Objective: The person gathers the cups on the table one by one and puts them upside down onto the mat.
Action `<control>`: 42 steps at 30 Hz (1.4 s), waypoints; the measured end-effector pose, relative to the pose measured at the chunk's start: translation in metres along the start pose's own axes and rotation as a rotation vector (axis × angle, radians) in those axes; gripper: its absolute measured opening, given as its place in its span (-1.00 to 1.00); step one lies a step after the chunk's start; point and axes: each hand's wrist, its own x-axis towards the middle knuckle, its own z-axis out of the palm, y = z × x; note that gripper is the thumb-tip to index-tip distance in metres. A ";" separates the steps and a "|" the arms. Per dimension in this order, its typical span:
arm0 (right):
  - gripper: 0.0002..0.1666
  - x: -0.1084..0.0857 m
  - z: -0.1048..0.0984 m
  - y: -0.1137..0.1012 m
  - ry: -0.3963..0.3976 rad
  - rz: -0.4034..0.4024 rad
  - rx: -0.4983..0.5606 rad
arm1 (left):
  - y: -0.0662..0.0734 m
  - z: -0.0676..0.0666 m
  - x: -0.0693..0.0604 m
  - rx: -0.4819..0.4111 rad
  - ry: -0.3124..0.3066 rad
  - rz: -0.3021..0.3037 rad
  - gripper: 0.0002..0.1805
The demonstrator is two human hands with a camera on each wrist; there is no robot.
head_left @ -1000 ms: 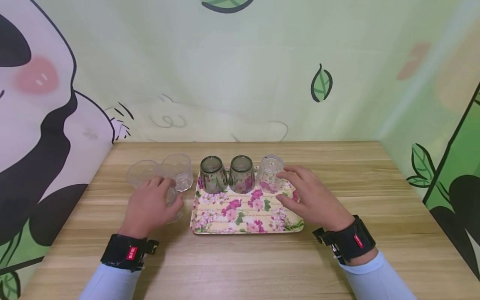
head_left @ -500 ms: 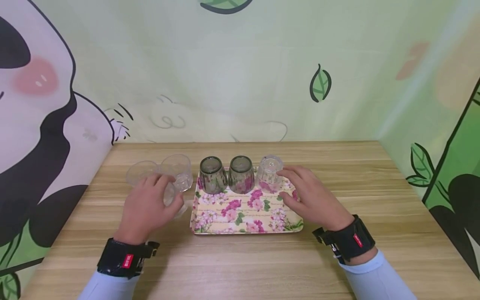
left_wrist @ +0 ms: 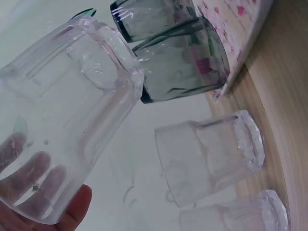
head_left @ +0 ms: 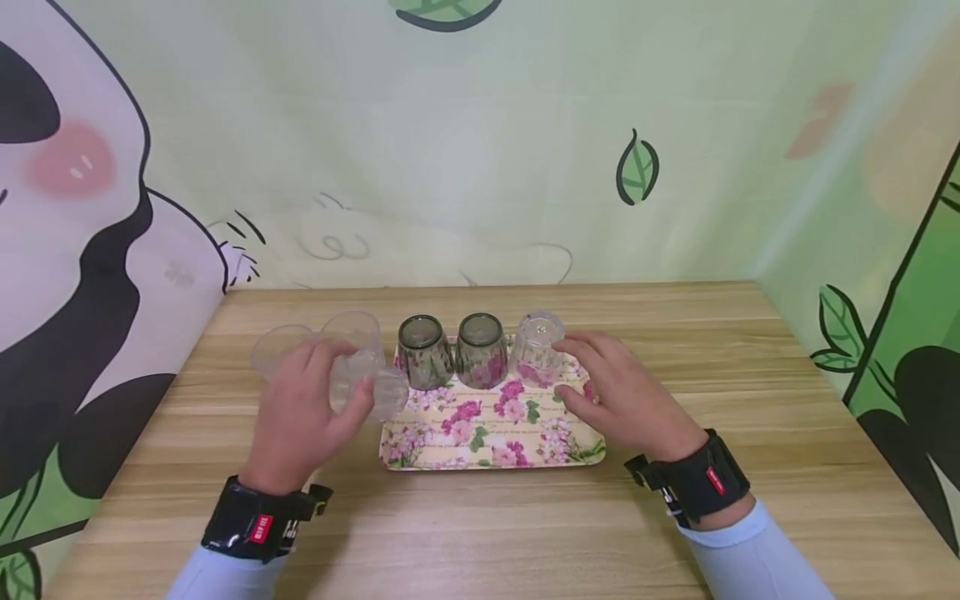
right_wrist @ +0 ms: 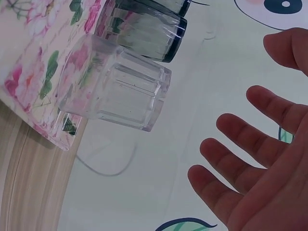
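Observation:
My left hand (head_left: 303, 417) grips a clear drinking glass (left_wrist: 91, 91), held tilted on its side, its base pointing right over the left edge of a floral tray (head_left: 480, 454). In the left wrist view, the fingers lie around the glass near its mouth. My right hand (head_left: 630, 396) holds nothing; in the right wrist view its fingers (right_wrist: 231, 163) are spread apart from a clear glass (right_wrist: 120, 86). That glass stands upside down on the tray, at the right end of the back row. Beside it stand two upside-down smoky grey glasses (head_left: 482, 354).
Two more clear glasses stand mouth up on the wooden table (head_left: 510, 533), left of the tray. One (left_wrist: 211, 159) is nearer the tray; the other (head_left: 273, 346) is partly behind my left hand. A printed wall cloth (head_left: 480, 150) rises behind the table.
My left hand has lifted the clear glass off the table and tilted it, its base swinging right toward the tray. The right hand has stayed almost still.

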 end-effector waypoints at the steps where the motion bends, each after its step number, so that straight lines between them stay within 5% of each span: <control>1: -0.35 0.000 0.000 0.000 0.001 0.000 0.000 | 0.002 0.000 0.001 -0.009 0.003 0.003 -0.49; 14: -0.32 0.000 0.001 0.000 0.007 -0.007 0.006 | 0.025 0.007 0.010 -0.094 -0.002 0.055 -0.50; 26: -0.31 0.000 0.000 -0.001 -0.022 0.020 0.063 | 0.052 0.027 0.016 -0.152 -0.005 0.108 -0.50; 42: -0.35 0.000 0.000 -0.002 -0.007 0.005 0.054 | 0.069 0.040 0.026 -0.196 -0.044 0.035 -0.50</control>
